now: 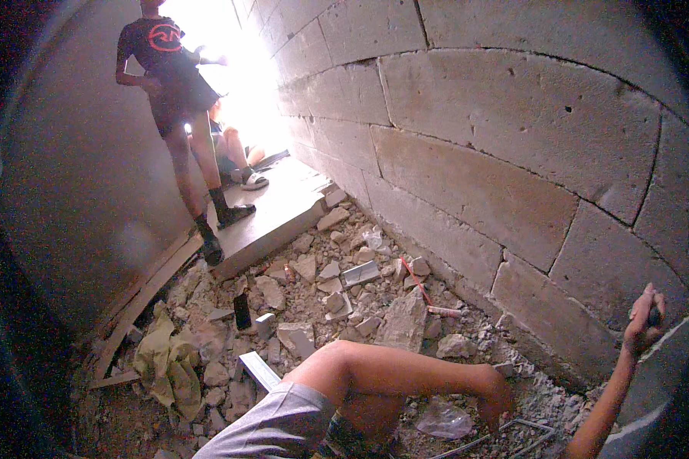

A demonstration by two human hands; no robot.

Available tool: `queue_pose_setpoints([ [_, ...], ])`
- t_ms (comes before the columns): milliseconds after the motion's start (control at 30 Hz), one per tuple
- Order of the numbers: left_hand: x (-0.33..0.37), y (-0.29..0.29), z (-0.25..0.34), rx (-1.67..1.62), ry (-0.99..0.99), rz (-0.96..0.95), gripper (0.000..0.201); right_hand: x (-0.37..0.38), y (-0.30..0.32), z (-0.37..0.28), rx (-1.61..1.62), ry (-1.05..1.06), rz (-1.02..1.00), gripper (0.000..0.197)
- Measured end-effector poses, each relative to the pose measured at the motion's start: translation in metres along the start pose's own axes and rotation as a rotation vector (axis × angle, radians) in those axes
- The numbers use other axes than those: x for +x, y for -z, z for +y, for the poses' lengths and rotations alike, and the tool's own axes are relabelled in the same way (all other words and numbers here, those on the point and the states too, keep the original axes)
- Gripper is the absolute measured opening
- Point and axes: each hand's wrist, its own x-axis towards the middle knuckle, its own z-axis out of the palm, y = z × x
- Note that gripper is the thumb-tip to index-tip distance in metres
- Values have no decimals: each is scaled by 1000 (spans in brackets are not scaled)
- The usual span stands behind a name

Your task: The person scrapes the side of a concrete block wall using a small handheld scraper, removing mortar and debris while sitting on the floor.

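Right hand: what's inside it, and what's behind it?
A small dark object shows in the right hand; the fingers cover the rest, so I can't tell what it is. Behind is the block wall; the part directly behind the hand is hidden.

Left arm [417, 372] bent, left hand [497, 399] drooping, right forearm [606, 405] raised, right hand [641, 321] partly curled
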Motion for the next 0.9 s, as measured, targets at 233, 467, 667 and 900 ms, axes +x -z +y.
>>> queue_pose_setpoints([
  [233,19,-5,-20,47,-86,24,73,-12,-33,-37,-551,295,-2,36],
  [467,48,-32,-39,-25,-176,65,70,-16,-20,-11,-534,64,27,39],
  [667,-42,14,-1,117,-53,72,70,-10,-22,-24,-660,294,-13,37],
  [900,-40,-2,-15,-135,-123,105,60,-36,-117,-57,-537,99,141,23],
])
